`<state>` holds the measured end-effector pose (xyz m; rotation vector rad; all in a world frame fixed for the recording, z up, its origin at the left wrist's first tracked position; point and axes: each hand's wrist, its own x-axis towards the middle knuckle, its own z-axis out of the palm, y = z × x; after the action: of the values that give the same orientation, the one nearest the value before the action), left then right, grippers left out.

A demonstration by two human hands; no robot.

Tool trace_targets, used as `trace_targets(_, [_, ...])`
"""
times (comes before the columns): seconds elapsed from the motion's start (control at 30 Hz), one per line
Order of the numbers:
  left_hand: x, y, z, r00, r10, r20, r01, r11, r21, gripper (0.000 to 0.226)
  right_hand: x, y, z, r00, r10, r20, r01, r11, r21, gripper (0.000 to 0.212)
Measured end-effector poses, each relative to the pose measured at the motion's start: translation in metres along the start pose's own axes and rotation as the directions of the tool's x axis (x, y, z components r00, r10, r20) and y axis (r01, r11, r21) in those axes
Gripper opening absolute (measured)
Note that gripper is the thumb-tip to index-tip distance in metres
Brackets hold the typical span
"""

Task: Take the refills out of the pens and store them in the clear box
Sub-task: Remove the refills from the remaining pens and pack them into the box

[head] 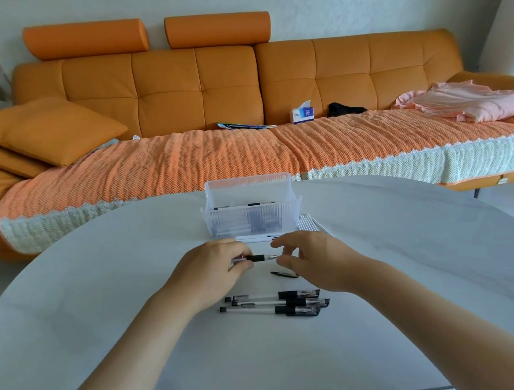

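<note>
While the pen (256,258) is held level just above the table (103,301), close in front of the box (251,217), the left hand (212,268) curls round its barrel and the right hand (311,261) pinches the tip end between thumb and forefinger, other fingers loosely spread. The step looks like unscrewing the tip to free the refill. A small slick tip could slip from that pinch and roll away, or the refill could drop out once the tip comes loose. A loose cap (284,274) lies just under the right hand, and three capped pens (274,303) lie side by side nearer, between the wrists; a careless forearm could sweep either off. The box stands open, lid upright on its far side, with dark items inside that its ribbed walls blur. Pale rods (309,223) lie at its right. An orange sofa (196,88) runs behind
</note>
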<state>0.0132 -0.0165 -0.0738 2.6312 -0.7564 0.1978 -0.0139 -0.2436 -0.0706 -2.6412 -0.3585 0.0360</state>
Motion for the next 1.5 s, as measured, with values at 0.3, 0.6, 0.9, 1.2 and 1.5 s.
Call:
trace_targets(0.3, [0.002,0.012,0.006,0.994,0.056,-0.09,-0.054,0.998,0.023,0.016,-0.001,-0.005,-0.002,0.977,-0.21,-0.047,0.186,0.934,-0.304,0.031])
trace_targets(0.6, [0.009,0.016,0.012,0.991,0.096,-0.089,-0.093,0.995,0.028,0.017,0.002,-0.001,-0.006,0.982,-0.152,-0.116,0.114,0.951,-0.289,0.019])
trace_targets(0.9, [0.012,0.019,0.013,0.989,0.119,-0.084,-0.112,0.991,0.076,0.022,0.004,0.001,-0.009,0.981,-0.095,-0.17,0.072,0.988,-0.133,0.013])
trace_targets(1.2, [0.009,0.015,0.015,0.994,0.098,-0.047,-0.093,0.992,0.09,0.028,-0.001,0.001,-0.007,0.996,-0.076,-0.035,0.071,0.989,-0.13,0.026])
trace_targets(1.5, [0.006,0.023,0.015,0.99,0.139,-0.036,-0.136,0.987,0.084,0.017,-0.001,0.0,-0.007,0.996,-0.068,-0.059,0.059,0.99,-0.131,0.034])
